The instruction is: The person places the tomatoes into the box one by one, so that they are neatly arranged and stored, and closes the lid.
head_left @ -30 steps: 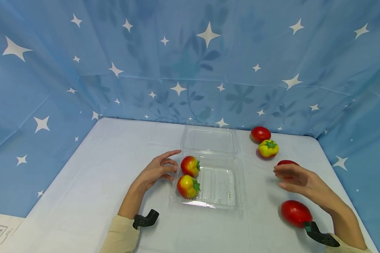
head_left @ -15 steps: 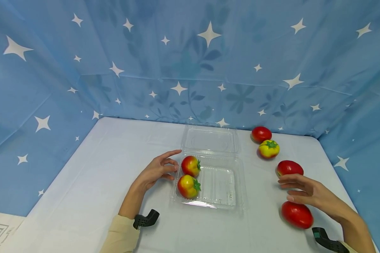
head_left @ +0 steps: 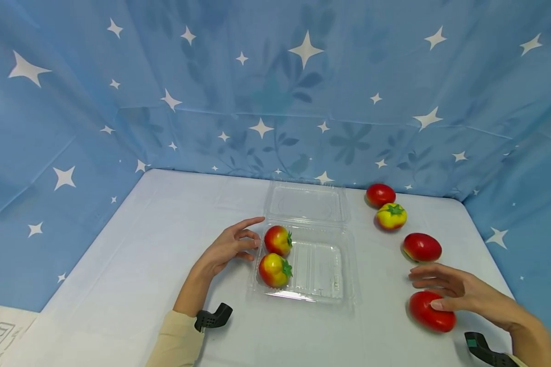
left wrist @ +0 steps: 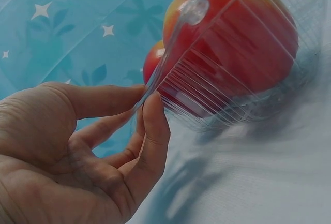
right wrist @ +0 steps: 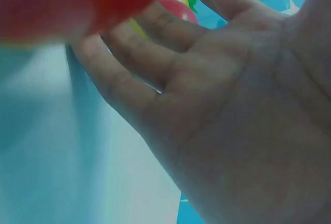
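Note:
In the head view, a clear plastic clamshell box (head_left: 319,267) lies with its lid (head_left: 305,203) folded back. Inside, along its left side, sit two red-and-yellow fruits with green leafy tops, the rear fruit (head_left: 277,240) and the front fruit (head_left: 275,270). My left hand (head_left: 225,248) pinches the box's left rim (left wrist: 155,76) between thumb and fingers, as the left wrist view shows. At the right, my right hand (head_left: 468,290) hovers over a red mango-like fruit (head_left: 427,318), fingers loosely bent beyond it and thumb above it. Whether it touches the fruit I cannot tell.
Behind the right hand lies another red oval fruit (head_left: 422,247). Farther back are a yellow fruit with a green top (head_left: 391,217) and a red oval fruit (head_left: 380,195). A blue starry curtain (head_left: 275,102) borders the white table (head_left: 188,204) at the back and sides.
My right hand has moved toward me and slightly right, from the middle red fruit to the nearest one. The left hand stays at the box rim.

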{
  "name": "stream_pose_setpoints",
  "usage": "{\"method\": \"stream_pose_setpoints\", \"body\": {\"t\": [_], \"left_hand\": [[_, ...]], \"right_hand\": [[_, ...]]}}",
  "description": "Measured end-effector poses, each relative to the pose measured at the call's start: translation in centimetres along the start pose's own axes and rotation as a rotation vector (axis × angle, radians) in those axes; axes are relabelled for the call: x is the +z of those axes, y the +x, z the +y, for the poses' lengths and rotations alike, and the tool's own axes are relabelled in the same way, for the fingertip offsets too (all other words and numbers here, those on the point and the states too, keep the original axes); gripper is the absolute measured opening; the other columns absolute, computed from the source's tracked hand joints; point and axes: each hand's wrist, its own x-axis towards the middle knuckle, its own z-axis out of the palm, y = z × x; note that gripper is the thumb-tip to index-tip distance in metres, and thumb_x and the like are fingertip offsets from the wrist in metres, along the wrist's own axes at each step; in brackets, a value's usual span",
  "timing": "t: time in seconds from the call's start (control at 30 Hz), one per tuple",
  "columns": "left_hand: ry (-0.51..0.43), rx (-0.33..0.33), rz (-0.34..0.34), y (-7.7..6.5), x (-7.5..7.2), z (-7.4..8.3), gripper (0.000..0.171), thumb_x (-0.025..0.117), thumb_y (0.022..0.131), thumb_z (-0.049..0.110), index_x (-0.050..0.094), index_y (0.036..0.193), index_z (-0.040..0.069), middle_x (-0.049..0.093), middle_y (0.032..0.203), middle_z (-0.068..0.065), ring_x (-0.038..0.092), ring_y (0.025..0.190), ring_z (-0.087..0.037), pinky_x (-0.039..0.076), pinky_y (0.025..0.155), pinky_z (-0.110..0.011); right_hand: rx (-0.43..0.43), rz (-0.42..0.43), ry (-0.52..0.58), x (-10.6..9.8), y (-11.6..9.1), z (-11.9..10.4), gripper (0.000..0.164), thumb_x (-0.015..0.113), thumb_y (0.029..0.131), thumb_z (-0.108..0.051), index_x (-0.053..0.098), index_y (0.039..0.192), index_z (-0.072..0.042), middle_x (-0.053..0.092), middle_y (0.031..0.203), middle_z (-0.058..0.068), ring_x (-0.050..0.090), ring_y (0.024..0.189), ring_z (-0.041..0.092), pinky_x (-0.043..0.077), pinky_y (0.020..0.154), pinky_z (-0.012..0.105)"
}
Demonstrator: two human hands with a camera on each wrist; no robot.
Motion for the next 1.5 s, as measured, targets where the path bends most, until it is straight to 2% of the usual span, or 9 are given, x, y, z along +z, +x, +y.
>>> {"method": "stream_pose_setpoints", "body": {"t": [0.07, 0.17, 0.47, 0.57, 0.67, 0.97, 1.17, 1.33, 1.5], "left_hand": [[0.002, -0.003, 0.003, 0.0, 0.0, 0.0, 0.066, 0.066, 0.098, 0.007, 0.044, 0.159, 0.017, 0.061, 0.106, -0.006, 0.062, 0.086, -0.022, 0.063, 0.07, -0.024], [0.003, -0.008, 0.008, 0.0, 0.0, 0.0, 0.066, 0.066, 0.097, 0.006, 0.044, 0.159, 0.017, 0.061, 0.107, -0.006, 0.062, 0.086, -0.021, 0.063, 0.07, -0.024], [0.01, -0.001, 0.005, 0.2, 0.3, 0.1, 0.065, 0.067, 0.097, 0.007, 0.046, 0.157, 0.018, 0.062, 0.107, -0.006, 0.063, 0.087, -0.021, 0.063, 0.07, -0.024], [0.008, -0.001, 0.01, 0.2, 0.2, 0.0, 0.065, 0.067, 0.097, 0.007, 0.047, 0.157, 0.018, 0.062, 0.108, -0.007, 0.062, 0.087, -0.021, 0.063, 0.07, -0.024], [0.006, -0.002, 0.01, 0.2, 0.2, 0.0, 0.065, 0.067, 0.097, 0.007, 0.046, 0.157, 0.018, 0.061, 0.108, -0.007, 0.062, 0.087, -0.021, 0.063, 0.07, -0.024], [-0.021, -0.001, -0.02, 0.1, 0.2, 0.0, 0.065, 0.065, 0.098, 0.005, 0.044, 0.159, 0.018, 0.064, 0.102, -0.004, 0.064, 0.084, -0.018, 0.064, 0.069, -0.025], [-0.037, -0.004, -0.014, 0.0, 0.0, -0.1, 0.066, 0.064, 0.098, 0.006, 0.042, 0.16, 0.018, 0.064, 0.101, -0.005, 0.066, 0.086, -0.019, 0.065, 0.07, -0.027], [-0.027, 0.0, -0.021, 0.0, -0.1, 0.0, 0.066, 0.064, 0.099, 0.007, 0.042, 0.16, 0.018, 0.064, 0.102, -0.004, 0.066, 0.086, -0.018, 0.064, 0.07, -0.026], [-0.027, -0.003, -0.036, 0.2, 0.2, -0.1, 0.065, 0.063, 0.099, 0.006, 0.043, 0.159, 0.019, 0.064, 0.101, -0.003, 0.066, 0.085, -0.017, 0.064, 0.069, -0.026]], "right_hand": [[0.007, -0.032, 0.009, -0.2, -0.1, 0.2, 0.06, 0.059, 0.099, -0.007, 0.041, 0.153, -0.024, 0.056, 0.144, -0.025, 0.056, 0.127, -0.007, 0.062, 0.096, 0.031], [0.016, -0.069, 0.019, -0.3, -0.2, 0.6, 0.06, 0.06, 0.097, -0.007, 0.043, 0.152, -0.024, 0.056, 0.145, -0.024, 0.054, 0.128, -0.006, 0.062, 0.097, 0.033], [0.013, -0.153, 0.064, -0.1, -0.4, 1.4, 0.062, 0.063, 0.093, -0.002, 0.044, 0.152, -0.008, 0.058, 0.145, -0.02, 0.051, 0.13, -0.006, 0.061, 0.099, 0.034], [0.042, -0.165, 0.073, -0.3, -0.3, 1.5, 0.057, 0.061, 0.094, -0.005, 0.048, 0.149, -0.01, 0.06, 0.142, -0.018, 0.054, 0.128, -0.001, 0.061, 0.099, 0.035], [0.074, -0.152, 0.083, -0.6, -0.2, 1.6, 0.053, 0.058, 0.095, -0.008, 0.052, 0.147, -0.017, 0.062, 0.139, -0.017, 0.056, 0.125, 0.003, 0.062, 0.098, 0.037], [0.044, 0.012, 0.094, -0.4, 0.1, 1.7, 0.05, 0.055, 0.101, -0.006, 0.054, 0.141, -0.038, 0.062, 0.136, -0.024, 0.059, 0.12, 0.0, 0.063, 0.094, 0.039], [-0.001, 0.146, 0.027, 0.3, 1.1, 0.1, 0.047, 0.055, 0.102, -0.009, 0.049, 0.144, -0.028, 0.056, 0.137, -0.022, 0.057, 0.12, 0.002, 0.064, 0.09, 0.04], [-0.009, 0.19, 0.031, 1.3, 2.0, -0.6, 0.049, 0.057, 0.101, -0.01, 0.048, 0.146, -0.026, 0.052, 0.137, -0.025, 0.053, 0.121, -0.001, 0.064, 0.089, 0.04], [-0.056, 0.247, 0.029, 2.2, 2.7, -1.2, 0.051, 0.054, 0.103, -0.008, 0.045, 0.151, -0.022, 0.048, 0.14, -0.025, 0.052, 0.122, -0.003, 0.064, 0.089, 0.038]]}}
